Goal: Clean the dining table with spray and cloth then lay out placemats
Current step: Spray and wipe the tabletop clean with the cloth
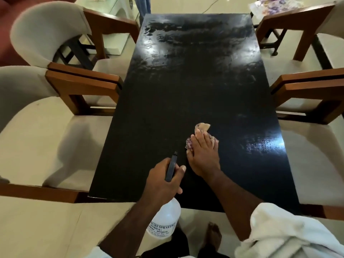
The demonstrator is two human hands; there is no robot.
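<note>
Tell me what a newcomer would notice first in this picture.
The long glossy black table fills the middle of the view, streaked with shiny smears toward its far end. Near its close end the right hand presses a crumpled cloth flat on the top, while the left hand grips a white spray bottle just over the near edge. Cream chairs with wooden arms flank both long sides.
</note>
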